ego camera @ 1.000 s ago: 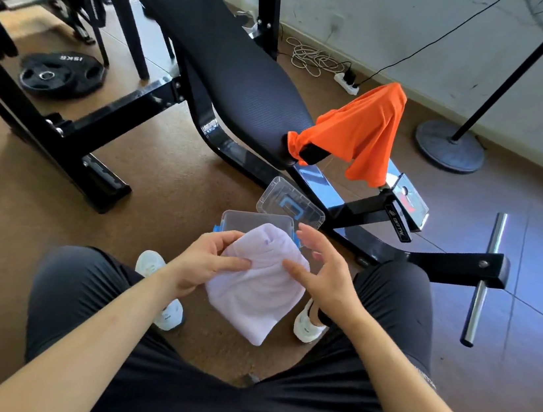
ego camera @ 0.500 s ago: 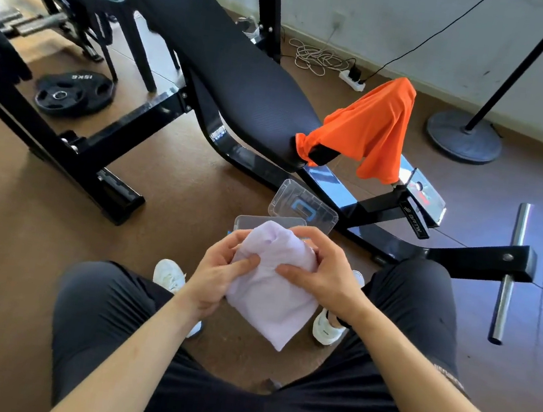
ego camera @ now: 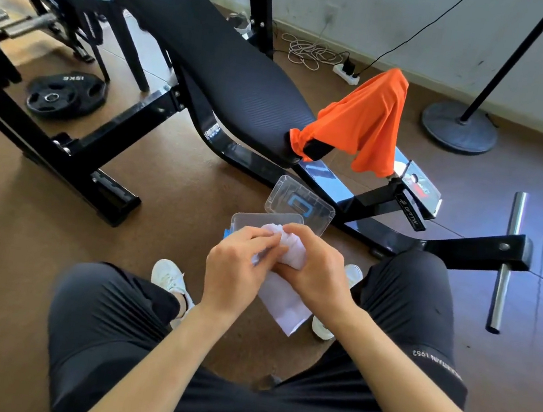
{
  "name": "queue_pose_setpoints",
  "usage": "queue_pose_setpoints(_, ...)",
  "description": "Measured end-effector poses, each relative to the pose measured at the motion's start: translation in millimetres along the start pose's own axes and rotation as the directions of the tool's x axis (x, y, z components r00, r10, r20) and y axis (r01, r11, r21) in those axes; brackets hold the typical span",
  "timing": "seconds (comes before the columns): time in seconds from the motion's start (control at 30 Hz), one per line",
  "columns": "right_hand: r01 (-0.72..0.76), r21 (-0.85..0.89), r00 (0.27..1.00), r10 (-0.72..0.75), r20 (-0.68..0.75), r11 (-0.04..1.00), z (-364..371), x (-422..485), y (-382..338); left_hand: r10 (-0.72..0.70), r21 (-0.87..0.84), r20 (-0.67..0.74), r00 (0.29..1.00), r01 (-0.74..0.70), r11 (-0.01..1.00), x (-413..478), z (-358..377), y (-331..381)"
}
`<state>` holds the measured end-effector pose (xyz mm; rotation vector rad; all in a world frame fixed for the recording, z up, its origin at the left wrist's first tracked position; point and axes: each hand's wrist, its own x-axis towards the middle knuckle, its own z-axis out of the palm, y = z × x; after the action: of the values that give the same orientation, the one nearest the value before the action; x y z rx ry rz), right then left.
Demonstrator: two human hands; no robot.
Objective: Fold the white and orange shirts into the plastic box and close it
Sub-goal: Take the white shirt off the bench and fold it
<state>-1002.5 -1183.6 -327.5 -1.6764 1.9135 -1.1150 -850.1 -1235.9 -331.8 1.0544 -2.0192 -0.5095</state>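
The white shirt [ego camera: 285, 302] is bunched between both hands above the floor, its lower end hanging loose. My left hand [ego camera: 234, 270] pinches its left side and my right hand [ego camera: 318, 276] curls round its top and right side. Just beyond my hands the clear plastic box [ego camera: 247, 220] stands open on the floor, mostly hidden by them. Its clear lid [ego camera: 300, 202] with a blue handle leans behind it. The orange shirt [ego camera: 360, 126] hangs draped over the end of the black weight bench [ego camera: 213, 60].
My knees and white shoes [ego camera: 169, 277] flank the box. The bench frame's foot bar with a steel peg [ego camera: 506, 261] lies at the right. A 15 kg plate [ego camera: 65, 97] lies at the left, a stand base [ego camera: 459, 128] and power strip [ego camera: 346, 74] by the wall.
My hands have closed together and gathered the white shirt into a tighter bundle, moving it forward over the box. The view has shifted slightly.
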Motion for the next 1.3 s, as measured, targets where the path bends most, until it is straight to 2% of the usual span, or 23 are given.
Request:
queue_pose_setpoints(0.13,-0.074,0.037,0.996,0.072,0.045,0.997,-1,0,5,-0.041,0.01,0.008,0.999,0.04,0.999,5,-3,-3)
queue_pose_setpoints(0.3,-0.034,0.106,0.999,0.031,0.031,0.994,-6,-1,15,-0.276,-0.198,0.001,0.961,0.271,0.942,10,-8,-11)
queue_pose_setpoints(0.37,-0.016,0.113,1.0,0.013,0.025,0.993,-7,0,15,-0.377,-0.218,0.026,0.926,0.373,0.902,10,-5,-10)
queue_pose_setpoints(0.47,-0.056,0.164,0.998,0.054,0.015,0.985,-10,2,18,-0.562,-0.284,-0.08,0.823,0.521,0.805,12,-6,-11)
queue_pose_setpoints(0.5,-0.075,0.188,0.997,0.074,0.016,0.979,-12,2,19,-0.536,-0.283,-0.09,0.839,0.495,0.822,14,-10,-14)
queue_pose_setpoints(0.53,-0.089,0.205,0.996,0.086,0.025,0.975,-15,2,20,-0.456,-0.26,-0.038,0.889,0.432,0.864,15,-13,-16)
queue_pose_setpoints(0.57,-0.1,0.222,0.995,0.091,0.048,0.97,-17,3,20,-0.352,-0.232,0.082,0.932,0.361,0.903,17,-16,-16)
queue_pose_setpoints(0.6,-0.109,0.241,0.993,0.092,0.079,0.964,-19,4,20,-0.25,-0.211,0.237,0.939,0.301,0.93,18,-18,-17)
queue_pose_setpoints(0.67,-0.118,0.275,0.987,0.082,0.139,0.954,-21,6,16,-0.104,-0.174,0.476,0.873,0.21,0.962,23,-15,-19)
queue_pose_setpoints(0.73,-0.116,0.291,0.983,0.068,0.171,0.95,-24,11,13,-0.03,-0.213,0.564,0.825,0.18,0.96,28,-10,-21)
queue_pose_setpoints(0.9,-0.15,0.298,0.965,0.074,0.251,0.943,-38,15,17,0.005,-0.363,0.579,0.815,0.252,0.897,36,-11,-28)
queue_pose_setpoints(1.07,-0.058,0.168,0.934,-0.006,0.358,0.984,-44,19,10,-0.154,-0.402,0.566,0.81,0.434,0.806,37,-10,-33)
queue_pose_setpoints(1.13,-0.029,0.164,0.935,-0.031,0.352,0.986,-46,25,4,-0.209,-0.376,0.627,0.75,0.527,0.762,41,-10,-37)
queue_pose_setpoints(1.2,-0.063,0.233,0.948,-0.015,0.318,0.971,-48,33,2,-0.234,-0.327,0.701,0.673,0.596,0.734,45,-13,-42)
queue_pose_setpoints(1.3,-0.108,0.331,0.971,0.028,0.236,0.937,-48,50,7,-0.161,-0.339,0.768,0.619,0.607,0.719,52,-16,-51)
